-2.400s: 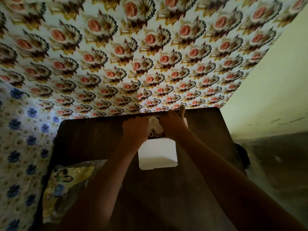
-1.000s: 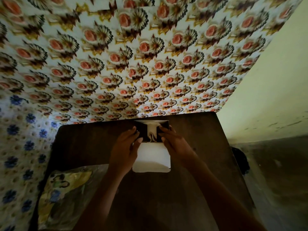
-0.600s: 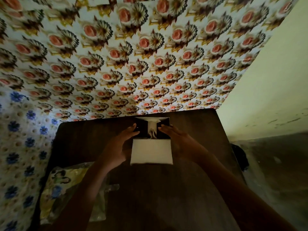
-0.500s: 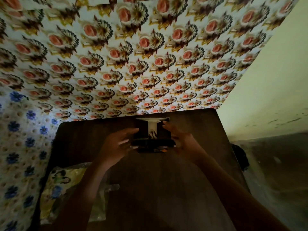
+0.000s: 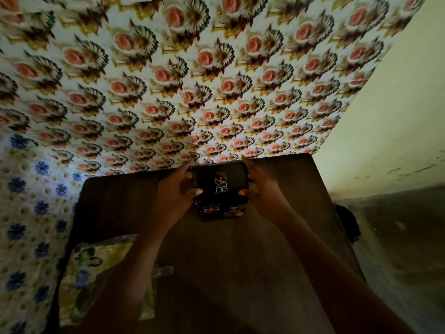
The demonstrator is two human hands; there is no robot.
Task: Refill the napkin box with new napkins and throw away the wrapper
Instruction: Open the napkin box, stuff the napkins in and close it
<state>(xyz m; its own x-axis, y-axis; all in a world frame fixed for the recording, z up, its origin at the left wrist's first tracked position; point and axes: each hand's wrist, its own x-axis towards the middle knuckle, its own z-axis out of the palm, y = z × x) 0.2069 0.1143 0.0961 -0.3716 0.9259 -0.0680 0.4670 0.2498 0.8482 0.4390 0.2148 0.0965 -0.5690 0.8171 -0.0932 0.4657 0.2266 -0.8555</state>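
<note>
Both hands grip one black box (image 5: 220,183): left hand (image 5: 173,196) clamps its left side, thumb on the top face; right hand (image 5: 263,191) clamps the right side, fingers wrapped round the far edge. Box has orange and white lettering on the upper face and more orange print on the near face. It sits at the far middle of the desk (image 5: 240,261), close to the far edge; whether its base touches the desk or is lifted slightly is hard to tell in the dim light.

One dark desk, rounded far corners. Open surface near-centre and to the right of the box, between the forearms and out to the right edge. Left near corner taken by one crumpled wrapper (image 5: 96,273), yellow with blue and green print, partly under the left forearm and lying at the desk's left edge.

Far edge of desk meets floral wallpaper (image 5: 192,80). Blue-flower covering (image 5: 29,225) runs along the left. Plain pale wall (image 5: 390,116) on the right, dark floor (image 5: 397,249) below it.
</note>
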